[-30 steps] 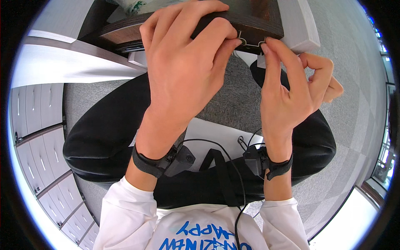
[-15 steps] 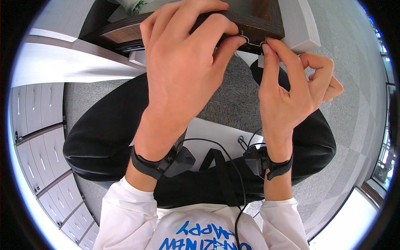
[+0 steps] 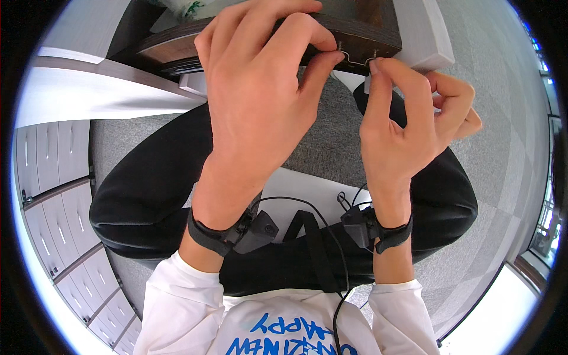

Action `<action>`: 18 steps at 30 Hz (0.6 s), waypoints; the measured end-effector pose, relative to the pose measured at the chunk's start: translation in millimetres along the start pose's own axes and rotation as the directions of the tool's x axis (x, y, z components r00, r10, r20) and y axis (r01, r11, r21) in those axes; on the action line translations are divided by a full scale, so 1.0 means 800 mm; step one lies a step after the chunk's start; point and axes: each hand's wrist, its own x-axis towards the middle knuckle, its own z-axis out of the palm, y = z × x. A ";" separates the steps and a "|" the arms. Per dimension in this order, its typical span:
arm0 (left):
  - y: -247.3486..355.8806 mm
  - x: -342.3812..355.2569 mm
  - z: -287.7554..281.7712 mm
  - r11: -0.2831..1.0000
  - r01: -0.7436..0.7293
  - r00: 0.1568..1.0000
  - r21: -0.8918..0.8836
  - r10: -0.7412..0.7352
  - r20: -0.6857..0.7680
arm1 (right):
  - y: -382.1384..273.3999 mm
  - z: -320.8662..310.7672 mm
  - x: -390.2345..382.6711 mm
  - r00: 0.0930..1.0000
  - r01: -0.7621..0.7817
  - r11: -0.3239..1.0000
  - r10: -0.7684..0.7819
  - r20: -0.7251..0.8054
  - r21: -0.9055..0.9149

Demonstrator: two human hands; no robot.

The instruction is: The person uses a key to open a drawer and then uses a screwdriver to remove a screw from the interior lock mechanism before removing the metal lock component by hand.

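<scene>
Pinched between thumb and forefinger of each hand is a thin bent wire piece [image 3: 357,59], held up at about twelve o'clock against the near edge of a dark wooden surface [image 3: 355,23]. Left hand [image 3: 260,100] curls over that edge, its thumb tip closed on the wire's left end; right hand [image 3: 408,124] meets it from about two o'clock, forefinger and thumb closed on the right end, the other fingers folded away. Whether the wire is one piece or two joined ones I cannot tell. It looks light, springy and small enough to slip, so fingertip holds close to the bends seem best; a hard squeeze would likely deform it. Below, at six o'clock, black trousers [image 3: 148,195] cover the lap, and both wrists carry black wrist straps [image 3: 236,234] with a cable [image 3: 331,236] trailing down.
</scene>
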 end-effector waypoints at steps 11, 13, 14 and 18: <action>0.004 -0.002 0.004 0.999 0.036 0.999 -0.035 -0.037 -0.031 | 0.000 0.003 -0.003 0.999 0.032 0.999 -0.032 -0.005 0.021; 0.004 -0.003 0.009 0.998 0.029 0.996 -0.047 -0.033 -0.087 | 0.000 0.004 -0.005 0.999 0.032 0.999 -0.032 0.000 0.029; 0.003 -0.004 0.011 0.998 0.026 0.993 -0.053 -0.032 -0.115 | 0.000 0.004 -0.006 0.999 0.040 0.999 -0.041 0.019 0.027; 0.000 -0.007 0.015 0.976 0.057 0.988 -0.209 -0.085 -0.128 | 0.002 0.004 -0.006 0.998 0.060 0.998 -0.061 0.023 0.017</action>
